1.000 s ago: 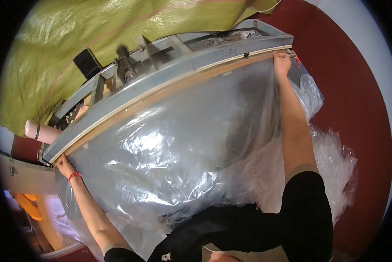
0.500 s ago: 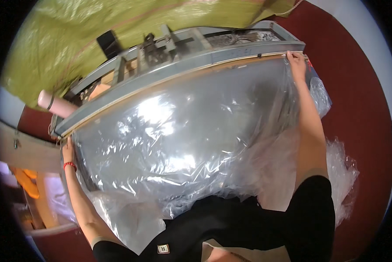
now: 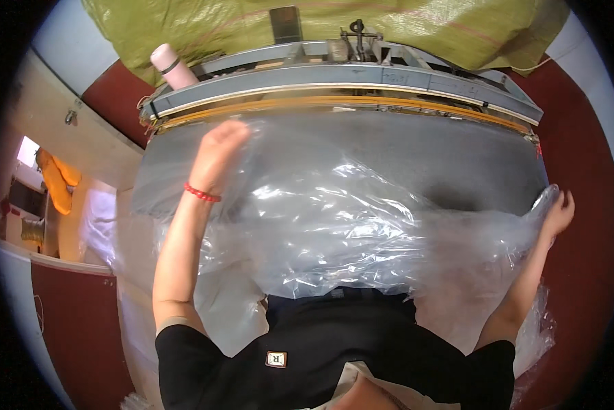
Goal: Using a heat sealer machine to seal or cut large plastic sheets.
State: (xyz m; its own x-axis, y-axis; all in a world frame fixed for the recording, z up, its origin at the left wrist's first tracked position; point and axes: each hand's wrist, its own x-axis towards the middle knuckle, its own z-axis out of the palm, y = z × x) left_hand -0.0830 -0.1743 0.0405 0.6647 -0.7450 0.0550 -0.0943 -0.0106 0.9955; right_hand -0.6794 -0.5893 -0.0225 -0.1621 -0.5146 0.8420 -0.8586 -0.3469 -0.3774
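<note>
A wide sheet of clear plastic film (image 3: pixel 382 225) lies wrinkled and shiny over the grey tabletop (image 3: pixel 362 133) and hangs down toward my body. My left hand (image 3: pixel 226 143), with a red bead bracelet on its wrist, is closed near the table's far left part. It is slightly blurred, and film trails beside its fingers. At the right edge, my right hand (image 3: pixel 560 213) grips a gathered corner of the film with bent fingers. Beyond the film, the far strip of the tabletop shows uncovered beside an orange-edged bar.
Along the far side runs a grey metal frame (image 3: pixel 348 75) with a clamp-like fitting (image 3: pixel 357 37). A pink bottle (image 3: pixel 174 67) stands at its left end, a dark phone-like slab (image 3: pixel 285 24) behind it. Yellow-green sheeting (image 3: pixel 416 20) covers the back. An open-fronted cabinet stands left.
Both hands have left the table's far corners. The left has risen inward, the right has come nearer, and the film's far edge has been pulled back toward me. The view has turned.
</note>
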